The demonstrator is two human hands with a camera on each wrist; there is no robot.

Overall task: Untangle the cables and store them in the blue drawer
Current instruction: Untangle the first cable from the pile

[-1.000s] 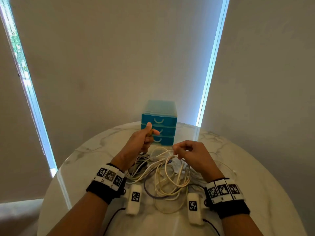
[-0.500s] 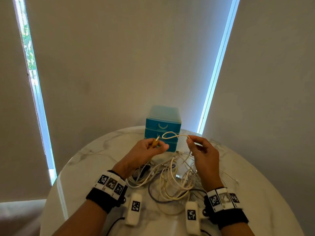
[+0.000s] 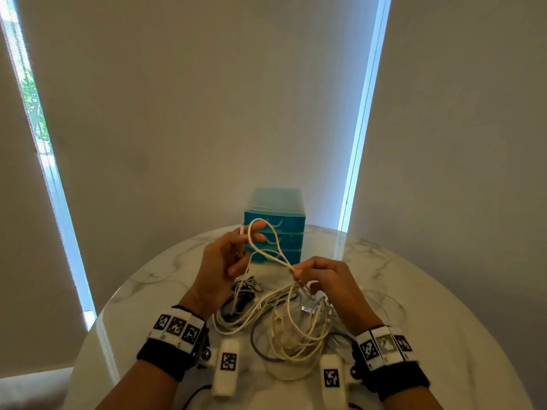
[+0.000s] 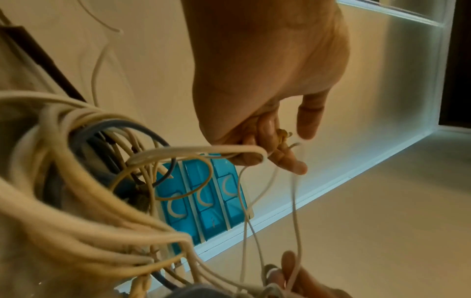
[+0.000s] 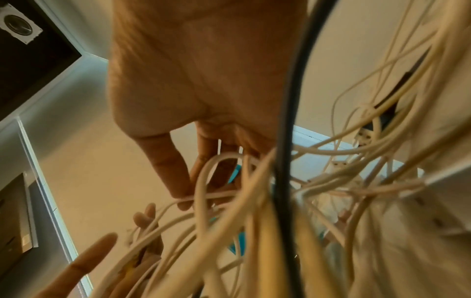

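A tangle of cream and dark cables (image 3: 284, 327) lies on the round marble table (image 3: 429, 335) between my forearms. One cream cable (image 3: 285, 261) rises from it as a loop. My left hand (image 3: 250, 239) holds the top of that loop over its curled fingers, in front of the blue drawer unit (image 3: 288, 220). In the left wrist view my left hand (image 4: 277, 153) also grips a small yellowish plug. My right hand (image 3: 296, 270) pinches the loop's two strands where they meet. In the right wrist view the right hand (image 5: 190, 198) pinches it between thumb and finger. All three drawers (image 4: 203, 199) are shut.
The drawer unit stands at the table's far edge against pale window blinds. A white plug block (image 3: 307, 309) sits in the pile under my right hand. Bare marble shows to the left and right of the cables (image 3: 154, 291). The table's front edge is close to my forearms.
My left hand has risen, and the cream cable now loops over its fingers. My right hand has dropped lower and nearer and pinches the base of the loop.
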